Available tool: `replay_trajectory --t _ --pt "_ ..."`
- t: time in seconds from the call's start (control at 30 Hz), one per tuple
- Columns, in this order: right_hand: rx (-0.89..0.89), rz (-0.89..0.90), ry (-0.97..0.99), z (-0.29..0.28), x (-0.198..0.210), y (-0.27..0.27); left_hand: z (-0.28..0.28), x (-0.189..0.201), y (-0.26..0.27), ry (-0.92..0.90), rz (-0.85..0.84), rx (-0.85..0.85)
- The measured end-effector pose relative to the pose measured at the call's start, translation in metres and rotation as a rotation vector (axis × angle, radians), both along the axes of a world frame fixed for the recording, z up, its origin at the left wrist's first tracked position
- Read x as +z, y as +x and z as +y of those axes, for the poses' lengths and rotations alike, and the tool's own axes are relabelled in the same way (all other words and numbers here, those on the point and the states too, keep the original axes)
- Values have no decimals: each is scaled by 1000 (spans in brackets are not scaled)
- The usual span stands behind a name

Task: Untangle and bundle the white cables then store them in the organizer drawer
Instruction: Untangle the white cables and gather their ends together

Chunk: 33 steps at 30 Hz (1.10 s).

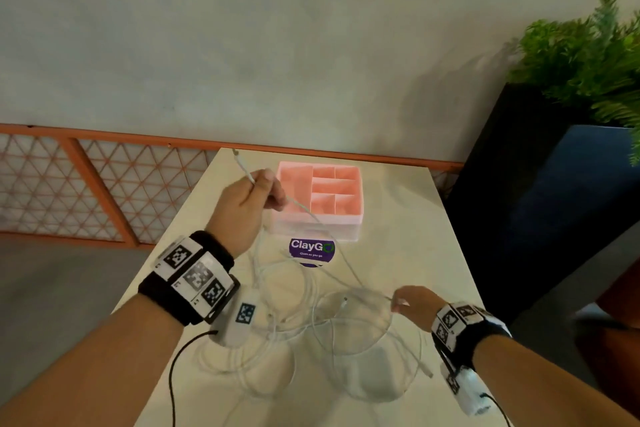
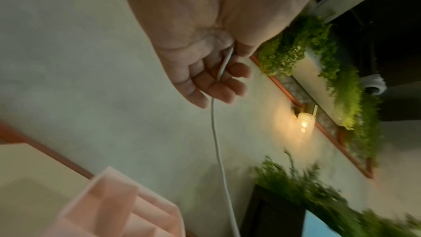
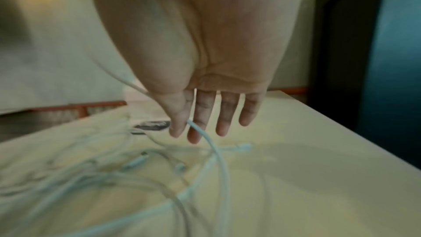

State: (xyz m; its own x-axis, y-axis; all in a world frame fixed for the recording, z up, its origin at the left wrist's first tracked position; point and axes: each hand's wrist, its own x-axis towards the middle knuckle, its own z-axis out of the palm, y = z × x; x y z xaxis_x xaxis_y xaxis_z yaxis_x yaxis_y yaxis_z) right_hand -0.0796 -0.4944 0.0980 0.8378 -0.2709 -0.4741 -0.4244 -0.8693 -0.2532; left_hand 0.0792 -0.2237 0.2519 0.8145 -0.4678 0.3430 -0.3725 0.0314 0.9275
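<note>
Several white cables (image 1: 311, 322) lie tangled in loops on the pale table (image 1: 415, 236). My left hand (image 1: 263, 191) is raised over the table's far left, its fingers curled round one white cable (image 2: 216, 141) near its plug end. That strand runs down past the pink organizer (image 1: 318, 198) into the tangle. In the left wrist view the left hand (image 2: 225, 78) grips the cable, with the organizer (image 2: 114, 205) below. My right hand (image 1: 398, 303) is low at the tangle's right side. In the right wrist view the right hand (image 3: 185, 132) pinches a cable (image 3: 218, 154) between thumb and index finger.
A purple round ClayGo sticker (image 1: 311, 248) sits just in front of the organizer. A dark planter (image 1: 554, 201) with a green plant (image 1: 595, 55) stands off the table's right edge. An orange lattice railing (image 1: 86, 184) runs behind and to the left.
</note>
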Motion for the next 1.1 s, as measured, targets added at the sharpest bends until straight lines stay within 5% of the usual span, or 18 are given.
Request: replay_trajectory --t 0.1,0.23,0.47,0.6,0.7,0.8,1.0,1.1 --pt "-167 -23 22 -22 -9 -13 31 -2 17 3 -7 99" --pt "-489 -407 337 -32 31 1 50 -12 22 96 -16 99" --pt "-169 -923 307 11 184 47 25 -12 -3 255 -97 38" --pt "151 -774 326 58 215 53 -6 11 -20 329 -190 -85" --pt "221 -764 375 73 207 55 -21 18 -25 441 -242 -154" --pt "178 -742 383 65 180 51 -15 18 -21 430 -244 -83" --pt "38 -278 227 17 79 20 28 28 2 150 -160 223" --pt "-295 -381 574 10 81 24 39 27 5 108 -140 252"
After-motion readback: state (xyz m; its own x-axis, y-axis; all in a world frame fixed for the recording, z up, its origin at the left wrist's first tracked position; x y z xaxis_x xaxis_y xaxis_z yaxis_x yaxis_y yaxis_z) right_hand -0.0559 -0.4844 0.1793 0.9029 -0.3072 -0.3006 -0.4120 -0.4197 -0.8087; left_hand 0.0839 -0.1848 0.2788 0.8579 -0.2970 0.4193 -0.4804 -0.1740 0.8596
